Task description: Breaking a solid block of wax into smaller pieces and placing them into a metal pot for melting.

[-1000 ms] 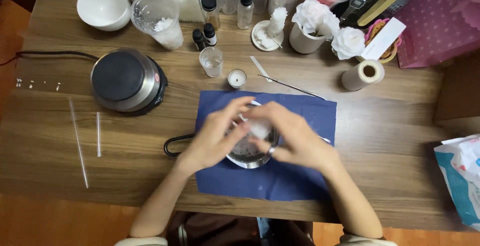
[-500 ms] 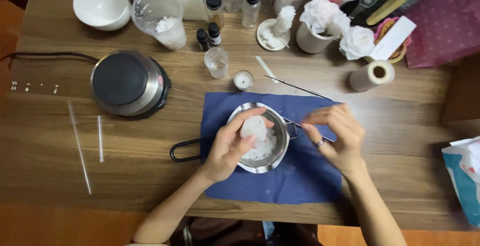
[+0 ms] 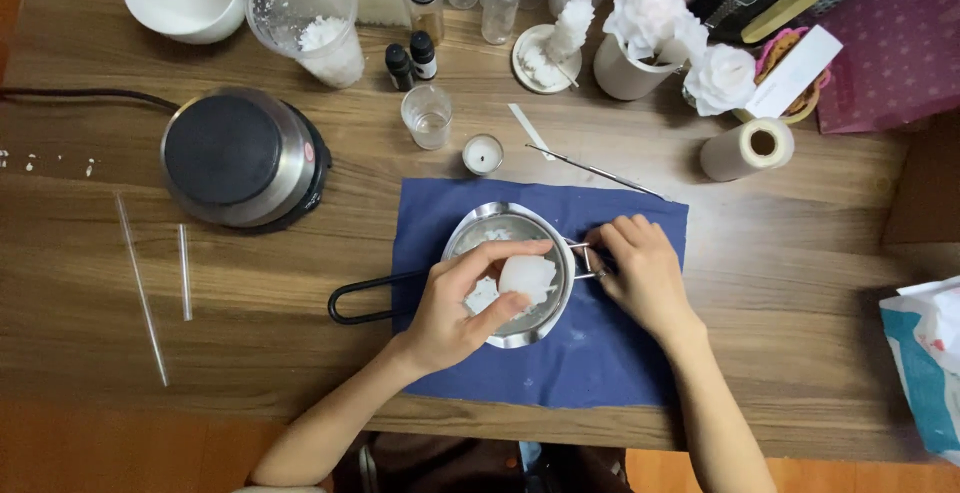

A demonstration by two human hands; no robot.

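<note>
On the wooden tabletop [image 3: 760, 253], 2 clear thin rods [image 3: 140, 288] lay at the far left, with a round black-topped hot plate [image 3: 240, 158] just to their right. Further right, the left hand [image 3: 455, 303] had its fingers [image 3: 500, 253] curled around a white waxy lump [image 3: 525, 275], held over a small steel pot [image 3: 505, 228] with a black handle [image 3: 365, 293] that sat on a dark blue cloth [image 3: 600, 353]. Just right of the pot, the right hand [image 3: 645, 278] rested on the cloth, its fingers pinched on a thin metal tool [image 3: 590, 250] at the pot's rim.
</note>
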